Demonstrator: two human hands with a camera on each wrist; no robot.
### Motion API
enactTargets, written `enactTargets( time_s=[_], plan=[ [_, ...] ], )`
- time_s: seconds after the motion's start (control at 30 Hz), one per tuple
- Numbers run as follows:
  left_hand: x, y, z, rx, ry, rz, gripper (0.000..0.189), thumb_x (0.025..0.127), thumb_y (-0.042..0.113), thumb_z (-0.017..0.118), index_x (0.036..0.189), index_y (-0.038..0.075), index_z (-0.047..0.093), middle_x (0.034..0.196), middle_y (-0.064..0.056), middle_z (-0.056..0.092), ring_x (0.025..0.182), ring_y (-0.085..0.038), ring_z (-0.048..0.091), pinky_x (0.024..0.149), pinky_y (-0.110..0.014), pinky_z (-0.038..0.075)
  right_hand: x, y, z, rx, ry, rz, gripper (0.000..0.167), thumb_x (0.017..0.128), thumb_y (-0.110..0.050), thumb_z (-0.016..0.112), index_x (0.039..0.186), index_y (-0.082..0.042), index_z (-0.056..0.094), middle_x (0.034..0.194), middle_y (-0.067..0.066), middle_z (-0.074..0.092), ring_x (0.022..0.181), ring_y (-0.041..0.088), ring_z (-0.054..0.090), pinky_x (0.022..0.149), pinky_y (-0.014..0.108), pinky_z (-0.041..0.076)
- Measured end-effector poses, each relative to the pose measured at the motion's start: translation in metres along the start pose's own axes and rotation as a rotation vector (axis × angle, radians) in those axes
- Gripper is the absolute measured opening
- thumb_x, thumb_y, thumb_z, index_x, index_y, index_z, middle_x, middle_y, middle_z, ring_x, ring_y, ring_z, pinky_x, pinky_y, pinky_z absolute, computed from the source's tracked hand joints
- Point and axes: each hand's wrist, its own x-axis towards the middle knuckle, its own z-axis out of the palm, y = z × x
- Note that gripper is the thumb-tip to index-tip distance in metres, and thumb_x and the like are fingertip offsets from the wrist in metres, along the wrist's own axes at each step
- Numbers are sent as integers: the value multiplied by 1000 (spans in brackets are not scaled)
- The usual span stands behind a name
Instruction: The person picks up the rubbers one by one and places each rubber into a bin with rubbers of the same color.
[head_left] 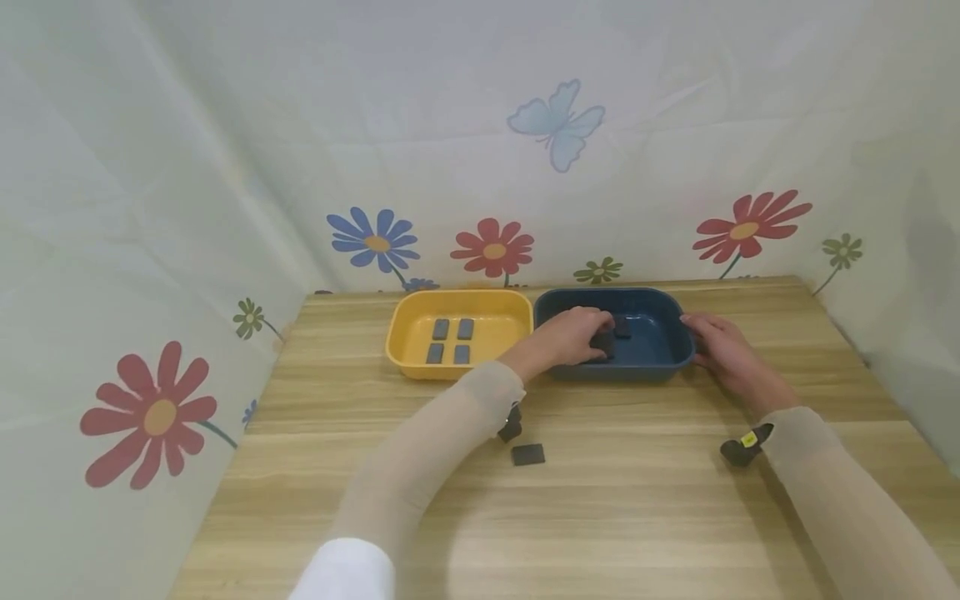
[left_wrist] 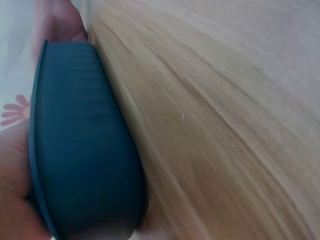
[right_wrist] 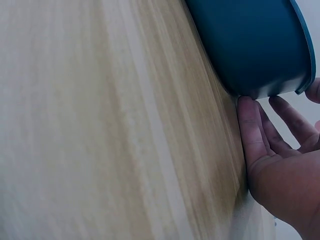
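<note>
My left hand [head_left: 573, 335] reaches over the near left part of a dark blue plastic bin [head_left: 660, 367]. Its curled fingers and thumb pinch a small dark rectangular tile [head_left: 602, 344] low inside the bin, partly hidden by the hand. Just beyond lies another dark tile [head_left: 622, 327] on the bin's floor. At the bin's right end, my right hand [head_left: 731, 358] rests its fingertips on the outer wall, the thumb by the rim. In the right wrist view, the fingers [right_wrist: 250, 125] are extended and touch the bin's end wall [right_wrist: 255, 50]. The left wrist view hides the bin's inside.
A yellow bin [head_left: 397, 333] stands against the blue bin's left side, with several grey tiles [head_left: 441, 329] laid in two rows. One dark tile [head_left: 528, 454] lies on the wooden table [head_left: 637, 508] in front. A flower-printed cloth [head_left: 420, 150] hangs behind the bins.
</note>
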Motion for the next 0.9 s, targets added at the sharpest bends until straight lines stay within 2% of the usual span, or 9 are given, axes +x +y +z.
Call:
enactTargets(
  time_s=[0.4, 0.77, 0.9],
  plan=[
    [2, -7, 7, -31, 15, 9, 50, 94, 31, 84, 136, 11, 66, 129, -2, 70, 118, -13, 65, 105, -25, 51, 0, 1, -1, -38, 17, -3, 40, 111, -40, 56, 137, -11, 54, 115, -16, 63, 103, -1, 63, 83, 21, 59],
    [1, -8, 8, -18, 28, 49, 49, 93, 33, 85, 133, 10, 68, 125, -3, 71, 112, -14, 66, 101, -26, 53, 0, 3, -1, -36, 21, -5, 31, 110, -41, 57, 130, -17, 57, 114, -16, 64, 103, -1, 63, 84, 21, 59],
    [1, -8, 8, -43, 31, 52, 48, 93, 33, 85, 131, 10, 68, 121, -3, 72, 110, -13, 66, 99, -25, 53, 0, 3, -2, -46, 21, -4, 39, 110, -42, 58, 136, -13, 55, 118, -13, 61, 105, -1, 62, 85, 21, 59]
  ],
)
